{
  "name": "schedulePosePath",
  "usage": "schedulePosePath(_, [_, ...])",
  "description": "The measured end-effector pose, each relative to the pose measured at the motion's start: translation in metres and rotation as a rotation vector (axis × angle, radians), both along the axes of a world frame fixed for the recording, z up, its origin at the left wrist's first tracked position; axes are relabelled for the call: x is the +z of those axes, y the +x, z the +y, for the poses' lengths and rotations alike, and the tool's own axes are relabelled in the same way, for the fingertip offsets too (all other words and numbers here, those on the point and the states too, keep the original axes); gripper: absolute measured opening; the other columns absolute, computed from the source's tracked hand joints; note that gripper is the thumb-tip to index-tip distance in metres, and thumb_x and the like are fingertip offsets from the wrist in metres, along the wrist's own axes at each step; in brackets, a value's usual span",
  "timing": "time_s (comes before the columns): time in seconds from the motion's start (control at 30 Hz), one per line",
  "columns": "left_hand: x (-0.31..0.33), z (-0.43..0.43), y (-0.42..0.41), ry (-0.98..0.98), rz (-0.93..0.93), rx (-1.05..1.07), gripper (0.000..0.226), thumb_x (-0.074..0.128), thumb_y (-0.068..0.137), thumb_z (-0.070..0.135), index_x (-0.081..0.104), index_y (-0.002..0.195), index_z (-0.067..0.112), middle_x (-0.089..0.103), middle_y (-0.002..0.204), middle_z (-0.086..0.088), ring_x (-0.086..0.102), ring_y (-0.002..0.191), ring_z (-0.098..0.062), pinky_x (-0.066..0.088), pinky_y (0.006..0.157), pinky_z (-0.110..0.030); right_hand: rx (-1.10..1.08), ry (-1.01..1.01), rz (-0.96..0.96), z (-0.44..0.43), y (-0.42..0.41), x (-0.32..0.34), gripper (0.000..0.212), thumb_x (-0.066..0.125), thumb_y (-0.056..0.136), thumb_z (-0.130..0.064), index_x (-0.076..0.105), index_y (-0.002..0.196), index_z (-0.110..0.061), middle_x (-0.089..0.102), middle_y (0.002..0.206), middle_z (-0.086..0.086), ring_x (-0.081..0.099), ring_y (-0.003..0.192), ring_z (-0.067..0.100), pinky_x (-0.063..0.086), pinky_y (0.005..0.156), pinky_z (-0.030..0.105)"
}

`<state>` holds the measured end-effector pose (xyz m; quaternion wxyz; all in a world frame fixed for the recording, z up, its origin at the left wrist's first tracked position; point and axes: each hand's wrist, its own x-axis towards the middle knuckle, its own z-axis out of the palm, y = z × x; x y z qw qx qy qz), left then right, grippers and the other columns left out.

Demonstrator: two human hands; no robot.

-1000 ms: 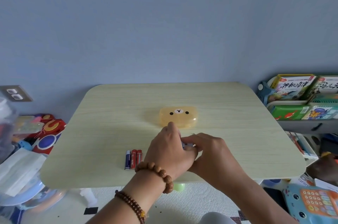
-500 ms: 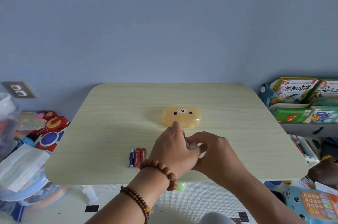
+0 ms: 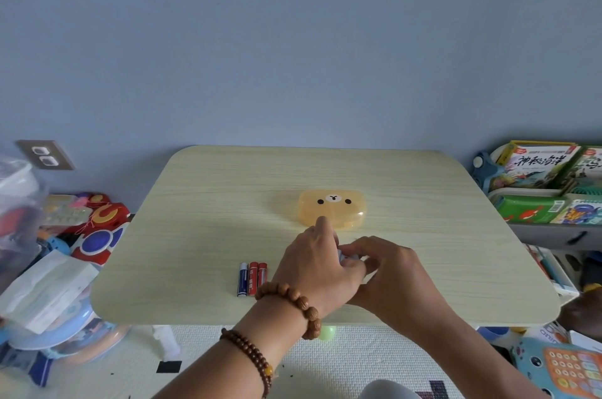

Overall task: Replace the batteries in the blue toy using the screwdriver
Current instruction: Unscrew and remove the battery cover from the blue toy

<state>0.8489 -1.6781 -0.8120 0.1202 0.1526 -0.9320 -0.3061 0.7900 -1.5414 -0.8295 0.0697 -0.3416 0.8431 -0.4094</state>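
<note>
At the near middle of the table (image 3: pixel 211 203), you're holding the blue toy (image 3: pixel 342 256) between your left hand (image 3: pixel 317 263) and right hand (image 3: pixel 391 278), fingers of both curling round it and hiding most of it. Three batteries (image 3: pixel 252 278) are lying just left of your left hand, and the yellow bear box (image 3: pixel 332 207) is sitting just beyond your fingertips.

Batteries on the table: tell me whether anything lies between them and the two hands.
Nothing visible does. The three small cylindrical batteries, one blue, two red, lie on the pale wooden table right beside the left hand, only bare tabletop between. The translucent orange bear-face box sits beyond that hand, out of the path.
</note>
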Motion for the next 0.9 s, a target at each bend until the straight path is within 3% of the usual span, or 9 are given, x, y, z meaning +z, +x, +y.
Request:
schedulePosePath(0.37, [0.001,-0.003,0.003,0.078,-0.022,-0.011,0.026,0.06,0.083,0.039,0.043,0.093,0.022,0.051,0.085,0.008,0.052,0.071,-0.007,0.036,0.054,-0.02,0.016,-0.009,-0.004,0.0,0.002,0.001,0.049,0.089,0.055,-0.044,0.075,0.1,-0.031,0.074,0.089,-0.013,0.069,0.074,0.009,0.056,0.066,0.026])
schedulePosePath(0.53, [0.007,-0.009,0.005,0.204,-0.021,-0.043,0.017,0.053,0.088,0.033,0.047,0.096,0.02,0.051,0.078,0.006,0.045,0.059,-0.006,0.032,0.049,-0.021,0.018,-0.005,-0.029,0.003,0.002,0.001,0.042,0.089,0.055,-0.049,0.072,0.091,-0.037,0.072,0.087,-0.012,0.067,0.075,0.01,0.055,0.066,0.02])
schedulePosePath(0.7, [0.001,-0.015,0.012,0.156,-0.082,-0.163,0.021,0.049,0.091,0.039,0.046,0.101,0.021,0.049,0.101,0.004,0.052,0.085,-0.011,0.047,0.069,-0.026,0.01,-0.014,-0.015,0.001,0.003,0.0,0.042,0.088,0.057,-0.046,0.073,0.095,-0.035,0.071,0.086,-0.012,0.067,0.075,0.01,0.052,0.062,0.016])
schedulePosePath(0.8, [-0.004,-0.025,0.018,0.221,-0.215,-0.277,0.044,0.055,0.09,0.049,0.035,0.12,0.024,0.041,0.118,0.002,0.053,0.099,-0.015,0.053,0.08,-0.029,0.007,-0.001,-0.013,0.002,0.002,0.0,0.043,0.092,0.059,-0.035,0.075,0.099,-0.031,0.072,0.088,-0.013,0.068,0.079,0.007,0.049,0.062,0.011])
schedulePosePath(0.9, [0.0,-0.032,0.023,0.23,-0.313,-0.349,0.062,0.063,0.091,0.044,0.023,0.134,0.025,0.035,0.129,0.001,0.055,0.105,-0.016,0.054,0.083,-0.024,0.014,0.013,-0.012,0.002,0.002,0.0,0.047,0.094,0.059,-0.032,0.076,0.102,-0.029,0.072,0.089,-0.014,0.068,0.081,0.006,0.049,0.063,0.01])
